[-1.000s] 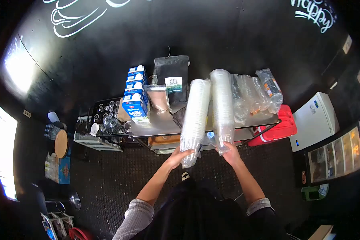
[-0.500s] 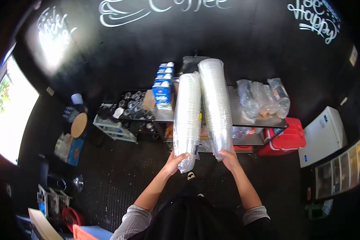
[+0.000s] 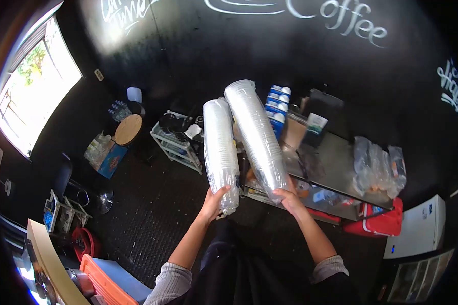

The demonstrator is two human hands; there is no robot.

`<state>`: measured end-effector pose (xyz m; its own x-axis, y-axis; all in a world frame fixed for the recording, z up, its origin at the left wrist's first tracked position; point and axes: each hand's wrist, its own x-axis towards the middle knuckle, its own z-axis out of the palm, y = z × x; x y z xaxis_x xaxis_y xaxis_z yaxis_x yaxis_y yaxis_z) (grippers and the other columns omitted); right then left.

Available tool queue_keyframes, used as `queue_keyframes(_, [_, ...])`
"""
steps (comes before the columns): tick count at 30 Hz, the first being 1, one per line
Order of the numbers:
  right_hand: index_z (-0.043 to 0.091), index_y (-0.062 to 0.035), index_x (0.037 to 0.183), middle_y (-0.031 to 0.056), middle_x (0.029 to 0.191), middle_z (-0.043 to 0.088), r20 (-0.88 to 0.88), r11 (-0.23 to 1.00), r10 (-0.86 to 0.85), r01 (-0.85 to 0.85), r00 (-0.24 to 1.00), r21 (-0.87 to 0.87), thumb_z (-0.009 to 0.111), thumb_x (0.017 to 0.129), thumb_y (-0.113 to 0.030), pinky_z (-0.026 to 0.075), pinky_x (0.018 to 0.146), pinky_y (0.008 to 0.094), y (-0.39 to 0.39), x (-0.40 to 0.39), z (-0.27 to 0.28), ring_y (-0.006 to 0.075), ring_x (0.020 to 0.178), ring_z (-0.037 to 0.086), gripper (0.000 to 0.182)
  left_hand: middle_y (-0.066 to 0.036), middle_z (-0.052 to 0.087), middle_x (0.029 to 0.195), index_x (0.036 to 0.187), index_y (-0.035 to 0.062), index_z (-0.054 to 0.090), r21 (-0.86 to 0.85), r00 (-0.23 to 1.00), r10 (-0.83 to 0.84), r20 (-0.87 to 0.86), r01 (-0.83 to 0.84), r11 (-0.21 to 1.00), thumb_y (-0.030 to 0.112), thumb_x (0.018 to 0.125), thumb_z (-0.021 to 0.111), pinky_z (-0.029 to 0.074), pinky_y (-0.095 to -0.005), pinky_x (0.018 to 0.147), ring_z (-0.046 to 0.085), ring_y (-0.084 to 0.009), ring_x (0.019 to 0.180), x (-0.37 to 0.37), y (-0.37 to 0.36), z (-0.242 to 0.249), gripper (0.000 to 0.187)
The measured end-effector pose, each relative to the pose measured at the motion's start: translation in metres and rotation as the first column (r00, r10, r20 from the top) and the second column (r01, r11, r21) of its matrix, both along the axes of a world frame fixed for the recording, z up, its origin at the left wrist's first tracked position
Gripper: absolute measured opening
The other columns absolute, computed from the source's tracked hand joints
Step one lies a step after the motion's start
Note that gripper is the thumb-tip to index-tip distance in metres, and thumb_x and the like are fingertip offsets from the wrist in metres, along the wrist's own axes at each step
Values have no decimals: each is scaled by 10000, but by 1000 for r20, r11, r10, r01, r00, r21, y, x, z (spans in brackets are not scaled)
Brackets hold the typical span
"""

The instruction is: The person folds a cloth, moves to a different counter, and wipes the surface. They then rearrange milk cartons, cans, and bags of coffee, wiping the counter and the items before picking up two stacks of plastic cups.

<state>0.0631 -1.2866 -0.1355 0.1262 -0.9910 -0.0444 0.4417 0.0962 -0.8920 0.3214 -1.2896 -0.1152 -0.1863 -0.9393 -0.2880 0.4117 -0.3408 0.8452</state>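
My left hand (image 3: 215, 203) grips the lower end of a long stack of clear plastic cups (image 3: 220, 147) in a plastic sleeve. A second, slightly longer sleeved stack of plastic cups (image 3: 258, 132) is held near its bottom by my right hand (image 3: 288, 198). Both stacks point away from me, side by side, with their upper parts close together or touching. They hide part of the shelf unit behind them. Each hand has its thumb over the front of its stack; most other fingers are out of sight underneath.
Behind the stacks stands a metal shelf unit (image 3: 331, 165) with blue milk cartons (image 3: 277, 109) and bagged plastic items (image 3: 376, 168). A white cart (image 3: 180, 145) is left of it. At right are a red cooler (image 3: 379, 221) and a white fridge (image 3: 420, 226). An orange crate (image 3: 104, 282) sits lower left.
My view has turned left, so the shelf and wall lettering appear farther right. Both cup stacks remain in my hands and now lean more to the left.
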Motion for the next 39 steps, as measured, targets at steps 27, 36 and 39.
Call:
queue_keyframes(27, [479,-42,1190,94,1107,538,-429,940,-151,263,891,215,750,476,-164,372,905,314,-376,111,-129,227,1043,500,773,-135,516,1192,1304,-17,354,80,984,177,35,-179,980,271,810,694,415,-374,925,509,-229,1084,78,-341,-148,665])
queue_keyframes(36, [493,-43,1175,93,1093,546,-378,939,-98,212,921,272,732,529,-137,366,911,297,-391,95,-149,221,1049,506,695,-127,533,1149,1284,-7,357,71,991,130,46,-133,989,247,807,713,440,-355,890,529,-211,1047,69,-359,-179,647])
queue_keyframes(39, [510,-48,1131,86,1081,555,-522,910,-222,367,824,192,744,557,-157,376,912,308,-389,95,-147,225,1042,514,629,-126,541,1138,1269,-10,380,66,990,132,50,-135,989,246,792,725,444,-357,881,540,-215,1034,65,-364,-181,642])
